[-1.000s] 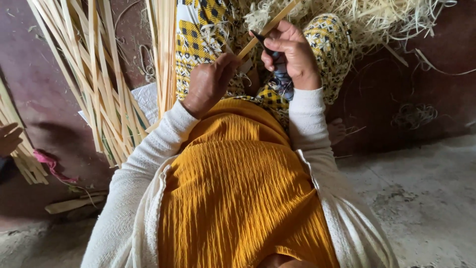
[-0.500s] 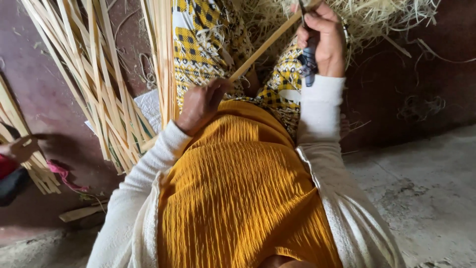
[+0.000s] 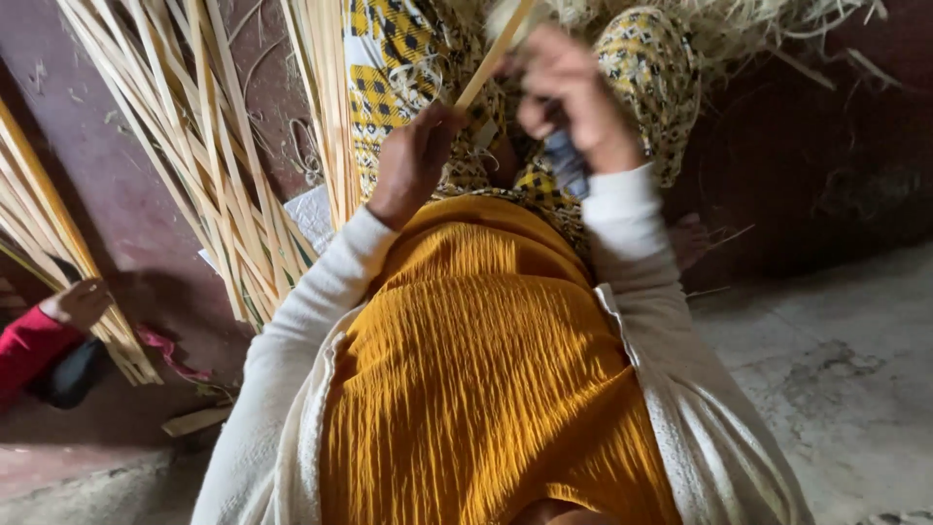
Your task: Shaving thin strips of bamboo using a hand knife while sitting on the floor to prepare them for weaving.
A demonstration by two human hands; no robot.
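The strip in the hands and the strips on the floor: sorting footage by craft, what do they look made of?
The strip looks like split bamboo or cane: pale, flat, matte, stiff. The floor strips look alike, long and fibrous. Exact plant unclear.

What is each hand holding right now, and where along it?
The left hand pinches the lower end of a thin bamboo strip. The right hand grips it higher up; it is blurred, with something dark beneath it.

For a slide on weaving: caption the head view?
Left hand and right hand work a bamboo strip over the lap.
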